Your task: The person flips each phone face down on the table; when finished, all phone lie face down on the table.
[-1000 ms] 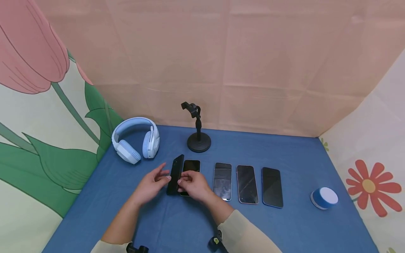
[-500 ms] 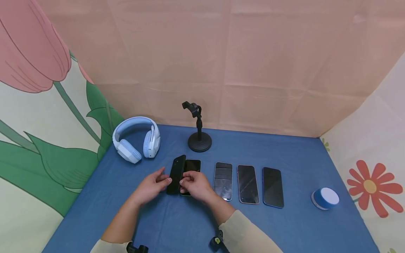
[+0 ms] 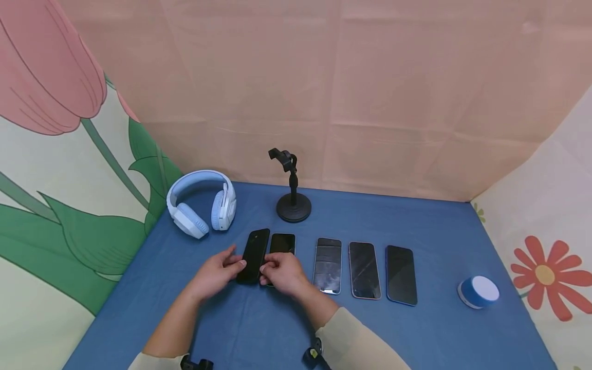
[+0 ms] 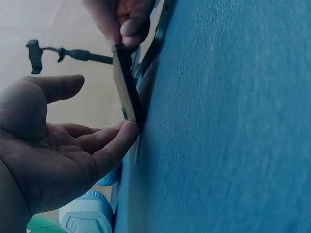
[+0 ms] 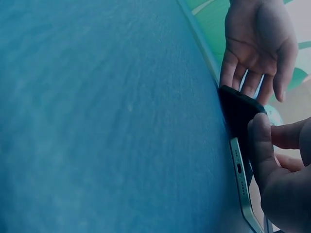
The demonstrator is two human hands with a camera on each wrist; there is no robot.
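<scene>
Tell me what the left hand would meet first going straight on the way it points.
The tilted black phone, most likely: the left hand appears to be touching its lower edge.

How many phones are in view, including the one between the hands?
5: the tilted phone between the left hand and right hand; the second phone, partly hidden by the right hand; then, farther right, the third phone, fourth phone and fifth phone.

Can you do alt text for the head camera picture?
A right hand pinches a tilted black smartphone while the left hand touches its opposite edge. Four more smartphones lie in a row to the right on blue cloth; light blue headphones and a black clip stand sit behind.
</scene>
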